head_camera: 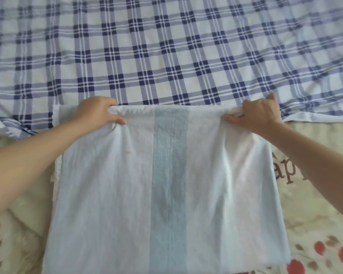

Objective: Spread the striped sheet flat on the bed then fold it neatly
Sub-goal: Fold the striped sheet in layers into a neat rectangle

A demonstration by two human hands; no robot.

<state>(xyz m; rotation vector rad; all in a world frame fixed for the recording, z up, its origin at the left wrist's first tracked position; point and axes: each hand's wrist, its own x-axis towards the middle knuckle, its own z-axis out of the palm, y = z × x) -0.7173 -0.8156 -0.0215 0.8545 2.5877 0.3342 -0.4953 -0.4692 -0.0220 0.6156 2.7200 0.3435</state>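
The striped sheet (166, 184), pale white with a wide blue-grey band down its middle, lies folded into a tall rectangle in front of me. My left hand (99, 112) pinches its far edge near the left corner. Near the right corner, my right hand (259, 113) grips the same edge, bunching the cloth a little. The far edge is lifted slightly between the two hands. The sheet's near end runs out of the frame at the bottom.
A blue and white checked bedcover (166, 46) fills the far half of the bed. Under the sheet lies a cream quilt with red flowers (325, 244) and brown lettering at the right. A rumpled checked edge (8, 125) sits at the left.
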